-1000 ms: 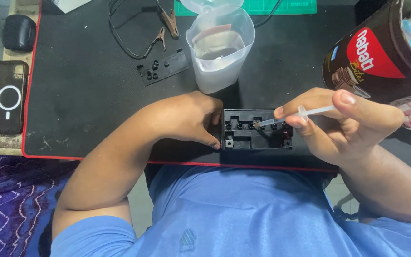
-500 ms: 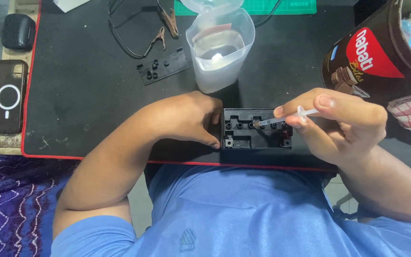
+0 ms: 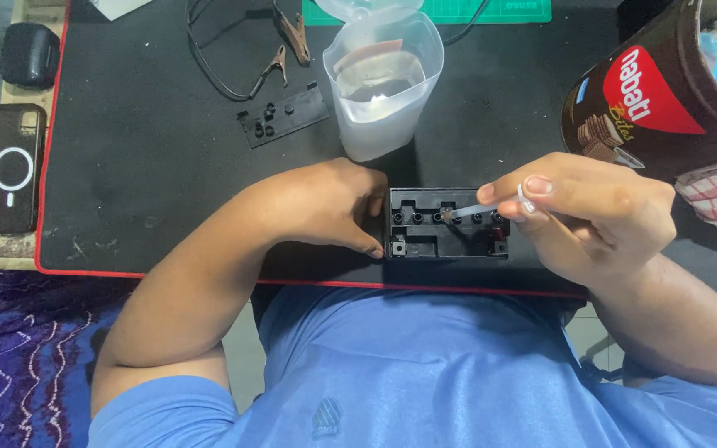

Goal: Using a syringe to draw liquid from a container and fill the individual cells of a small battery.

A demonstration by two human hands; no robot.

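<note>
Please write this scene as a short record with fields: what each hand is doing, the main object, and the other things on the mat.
left hand: left hand grips the end of the black battery
right hand: right hand holds a thin clear syringe, tip at one of the battery's top holes
behind: clear plastic container with liquid
also: black cap strip, clip leads, brown tub
surface: black mat

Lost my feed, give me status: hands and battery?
Left hand steadies black battery. Right hand holds syringe, tip at a cell hole. Nothing in the way.
</note>
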